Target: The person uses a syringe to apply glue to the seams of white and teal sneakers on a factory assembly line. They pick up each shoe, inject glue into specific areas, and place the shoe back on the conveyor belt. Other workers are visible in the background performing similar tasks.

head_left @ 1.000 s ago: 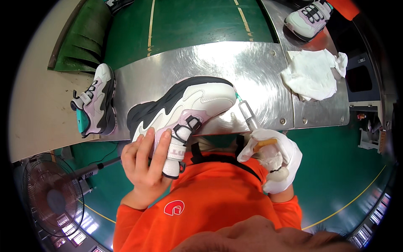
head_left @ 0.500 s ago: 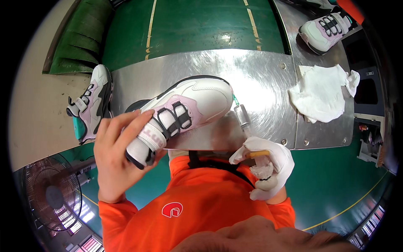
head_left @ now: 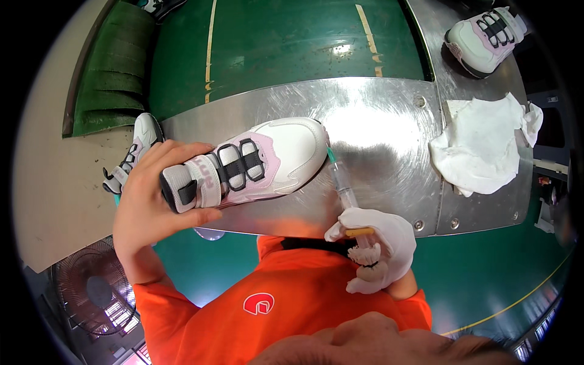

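Note:
My bare left hand [head_left: 155, 194] grips a white and pink sneaker [head_left: 298, 152] by its heel and collar, fingers on the far side and thumb on the near side. The shoe has black straps and points its toe to the right over the metal table [head_left: 389, 152]. In a white glove, my right hand [head_left: 380, 246] is closed around a clear syringe [head_left: 342, 179] with a yellowish flange. Its green tip meets the edge of the sneaker's toe, where sole and upper join. Whether any fluid comes out is too small to tell.
A second sneaker [head_left: 135, 149] stands at the left, partly behind my left hand. Another sneaker [head_left: 486, 39] is at the far right, with a crumpled white cloth [head_left: 480, 146] nearer. Beyond the table lies a green conveyor belt [head_left: 274, 48]. A fan [head_left: 91, 292] stands lower left.
My left hand has turned the sneaker so its toe points more directly right and its top faces up more. The syringe tip has stayed at the toe edge, shifting slightly left and nearer.

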### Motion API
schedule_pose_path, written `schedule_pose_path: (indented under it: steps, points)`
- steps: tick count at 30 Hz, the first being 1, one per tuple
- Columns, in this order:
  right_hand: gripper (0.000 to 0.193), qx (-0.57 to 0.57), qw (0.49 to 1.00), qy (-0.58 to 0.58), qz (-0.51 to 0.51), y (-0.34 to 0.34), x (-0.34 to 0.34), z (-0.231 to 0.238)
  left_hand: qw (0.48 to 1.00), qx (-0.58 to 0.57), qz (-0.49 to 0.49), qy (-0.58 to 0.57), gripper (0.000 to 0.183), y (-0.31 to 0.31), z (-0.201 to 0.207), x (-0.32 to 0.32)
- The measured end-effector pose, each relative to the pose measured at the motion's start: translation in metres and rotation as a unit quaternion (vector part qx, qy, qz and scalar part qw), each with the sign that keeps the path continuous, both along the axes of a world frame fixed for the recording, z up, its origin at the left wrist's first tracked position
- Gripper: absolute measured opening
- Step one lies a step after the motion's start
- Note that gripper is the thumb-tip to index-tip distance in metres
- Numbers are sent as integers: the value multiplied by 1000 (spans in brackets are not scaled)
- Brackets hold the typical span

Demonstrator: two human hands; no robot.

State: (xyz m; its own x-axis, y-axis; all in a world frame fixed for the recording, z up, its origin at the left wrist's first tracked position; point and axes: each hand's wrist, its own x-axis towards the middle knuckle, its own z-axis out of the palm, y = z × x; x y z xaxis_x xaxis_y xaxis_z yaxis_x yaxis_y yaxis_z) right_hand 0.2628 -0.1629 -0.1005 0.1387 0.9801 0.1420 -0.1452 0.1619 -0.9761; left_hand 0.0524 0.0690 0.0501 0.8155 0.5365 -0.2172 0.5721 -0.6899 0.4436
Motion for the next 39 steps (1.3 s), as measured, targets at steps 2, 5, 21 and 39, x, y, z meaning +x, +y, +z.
schedule_pose_path:
  steps: [2,5,21,39]
  points:
    - [78,17,1000,-7,2,-1,1,1,999,-40,-29,11,76,9,8,-5]
    - [78,6,1000,12,-2,-3,0,0,968,-192,-163,14,80,49,15,-6]
    - [68,-87,931,42,-353,40,-18,45,975,-184,-116,51,62,-12,-41,92]
    - [64,-12,907,-152,-392,40,-31,61,919,210,-130,-307,45,-105,-22,20]
